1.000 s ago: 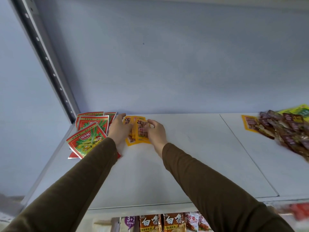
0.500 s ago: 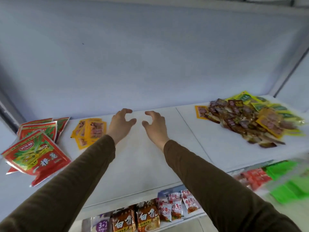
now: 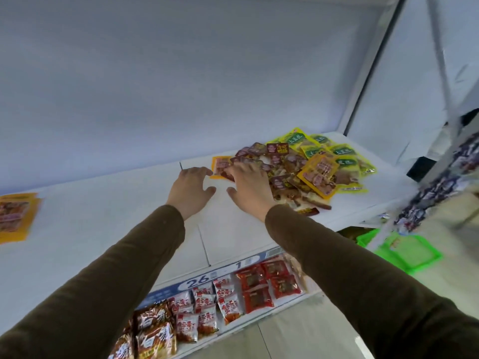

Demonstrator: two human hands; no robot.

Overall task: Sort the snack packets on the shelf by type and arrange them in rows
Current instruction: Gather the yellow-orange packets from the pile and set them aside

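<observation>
Reaching over the white shelf (image 3: 111,229), both hands are empty, fingers spread and loosely bent. The left hand (image 3: 191,190) hovers with its fingertips just short of an orange packet (image 3: 220,165), which lies directly ahead of it at the pile's near-left edge. The right hand (image 3: 249,188) is nearer the work: its fingers already overlie the dark-red packets (image 3: 278,182), though contact cannot be confirmed. Beyond and to its right the mixed pile (image 3: 305,168) extends, long axis running away rightward, with yellow-green packets (image 3: 342,151) farthest. Far left of the left hand lies a sorted orange stack (image 3: 15,216). Judged next step: taking one type from the pile.
</observation>
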